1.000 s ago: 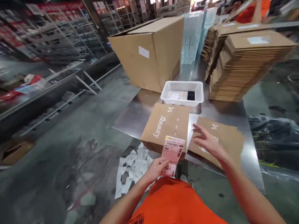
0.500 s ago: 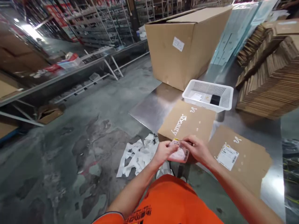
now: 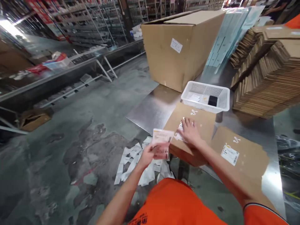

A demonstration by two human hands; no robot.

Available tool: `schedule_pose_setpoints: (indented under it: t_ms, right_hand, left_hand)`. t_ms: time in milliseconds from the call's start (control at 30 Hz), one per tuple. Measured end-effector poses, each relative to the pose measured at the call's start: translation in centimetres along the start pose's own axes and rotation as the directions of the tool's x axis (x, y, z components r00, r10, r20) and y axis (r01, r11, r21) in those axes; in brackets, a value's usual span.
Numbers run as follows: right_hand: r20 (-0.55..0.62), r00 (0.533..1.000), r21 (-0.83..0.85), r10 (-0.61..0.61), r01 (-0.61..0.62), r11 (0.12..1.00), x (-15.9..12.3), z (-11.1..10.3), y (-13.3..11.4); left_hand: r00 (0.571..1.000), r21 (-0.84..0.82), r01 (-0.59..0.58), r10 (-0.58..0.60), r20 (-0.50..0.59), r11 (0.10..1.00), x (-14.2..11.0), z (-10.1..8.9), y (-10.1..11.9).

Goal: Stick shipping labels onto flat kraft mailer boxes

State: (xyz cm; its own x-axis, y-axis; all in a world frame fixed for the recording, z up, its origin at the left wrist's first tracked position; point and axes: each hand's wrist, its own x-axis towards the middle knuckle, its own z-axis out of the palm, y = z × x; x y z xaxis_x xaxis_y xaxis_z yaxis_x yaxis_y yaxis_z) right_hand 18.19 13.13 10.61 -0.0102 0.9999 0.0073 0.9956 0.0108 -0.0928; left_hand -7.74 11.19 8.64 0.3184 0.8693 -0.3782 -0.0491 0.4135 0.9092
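Note:
My left hand [image 3: 148, 155] is shut on a pink-and-white label sheet [image 3: 161, 143], held just above the front edge of a brown cardboard mailer box [image 3: 199, 125]. My right hand [image 3: 191, 132] lies flat on that box's top, fingers pressing on a small white label [image 3: 180, 130]. The sheet hides part of the box's white print. To the right, a flattened cardboard mailer [image 3: 243, 156] lies on the table, bearing a white barcode label [image 3: 230, 155].
The steel table [image 3: 152, 109] holds a white plastic basket [image 3: 206, 97] with a black item [image 3: 212, 101], and a stack of flat mailers [image 3: 264, 84] stands at right. A large carton [image 3: 180, 51] is behind. White backing-paper scraps [image 3: 138, 164] lie on the floor at left.
My hands have parted from the sheet they held together. My right hand has moved forward onto the box top, and my left hand has drawn the sheet to the left.

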Motion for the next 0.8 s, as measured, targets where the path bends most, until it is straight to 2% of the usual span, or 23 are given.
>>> schedule_pose_setpoints:
  t_ms: [67, 100, 133, 167, 200, 233, 267, 300, 333, 367, 433, 500, 600, 667, 733, 800]
  right_hand:
    - [0.05, 0.987, 0.051, -0.156, 0.153, 0.987, -2.0, 1.0, -2.0]
    - [0.051, 0.981, 0.076, -0.188, 0.184, 0.98, -3.1, 1.3, -2.2]
    - [0.035, 0.989, 0.09, -0.146, 0.142, 0.986, -4.1, 1.3, -1.9]
    - [0.002, 1.0, 0.098, -0.01, 0.01, 0.995, -5.2, 1.2, -0.8]
    - [-0.032, 0.98, 0.119, 0.195, -0.19, 0.975, -6.3, 0.8, 0.8]
    - [-0.045, 0.909, 0.17, 0.414, -0.401, 0.9, -7.6, 0.5, 2.9]
    - [-0.019, 0.81, 0.25, 0.586, -0.564, 0.787, -9.0, 0.0, 5.1]
    - [0.042, 0.722, 0.351, 0.69, -0.657, 0.667, -10.6, -0.3, 7.4]
    - [0.114, 0.666, 0.452, 0.737, -0.696, 0.558, -12.3, -0.7, 9.4]
    - [0.176, 0.637, 0.538, 0.75, -0.701, 0.469, -13.9, -0.9, 11.0]
    - [0.233, 0.618, 0.655, 0.751, -0.671, 0.349, -16.4, -1.0, 12.7]
    - [0.243, 0.639, 0.725, 0.73, -0.62, 0.301, -17.2, -0.9, 12.2]
    - [0.226, 0.725, 0.785, 0.651, -0.531, 0.319, -15.2, -0.6, 9.6]
    - [0.207, 0.758, 0.792, 0.618, -0.501, 0.349, -13.6, -0.7, 8.6]
    - [0.194, 0.753, 0.797, 0.629, -0.495, 0.346, -13.7, -1.0, 9.3]
    - [0.166, 0.712, 0.794, 0.683, -0.507, 0.336, -16.3, -1.0, 11.8]
  left_hand:
    - [0.999, 0.005, -0.01, 0.01, 0.032, 1.0, 1.7, 0.6, 1.4]
    - [0.997, -0.003, 0.018, -0.017, 0.072, 1.0, 2.1, 1.0, 1.7]
    - [0.993, 0.0, 0.033, -0.033, 0.117, 0.999, 2.0, 1.5, 1.7]
    - [0.986, 0.024, 0.025, -0.029, 0.162, 0.999, 1.5, 2.2, 1.6]
    - [0.978, 0.061, -0.004, -0.009, 0.21, 0.998, 0.7, 3.0, 1.4]
    - [0.962, 0.108, -0.042, 0.011, 0.273, 0.993, -0.3, 4.0, 1.1]
    - [0.934, 0.158, -0.084, 0.022, 0.358, 0.984, -1.3, 5.1, 0.8]
    - [0.892, 0.2, -0.12, 0.017, 0.451, 0.972, -2.3, 6.4, 0.6]
    - [0.845, 0.225, -0.146, 0.003, 0.535, 0.963, -3.0, 7.7, 0.5]
    - [0.802, 0.23, -0.163, -0.007, 0.597, 0.96, -3.6, 8.9, 0.5]
    - [0.753, 0.189, -0.16, -0.004, 0.657, 0.969, -4.1, 11.1, 0.6]
    - [0.752, 0.139, -0.104, -0.013, 0.659, 0.985, -3.9, 12.5, 0.7]
    - [0.727, 0.166, 0.019, -0.128, 0.675, 0.986, -3.7, 13.7, 0.1]
    - [0.723, 0.209, 0.099, -0.215, 0.657, 0.973, -3.6, 13.9, -0.7]
    - [0.764, 0.237, 0.132, -0.251, 0.594, 0.963, -3.4, 13.6, -1.7]
    - [0.84, 0.253, 0.094, -0.213, 0.498, 0.963, -2.9, 12.8, -2.7]
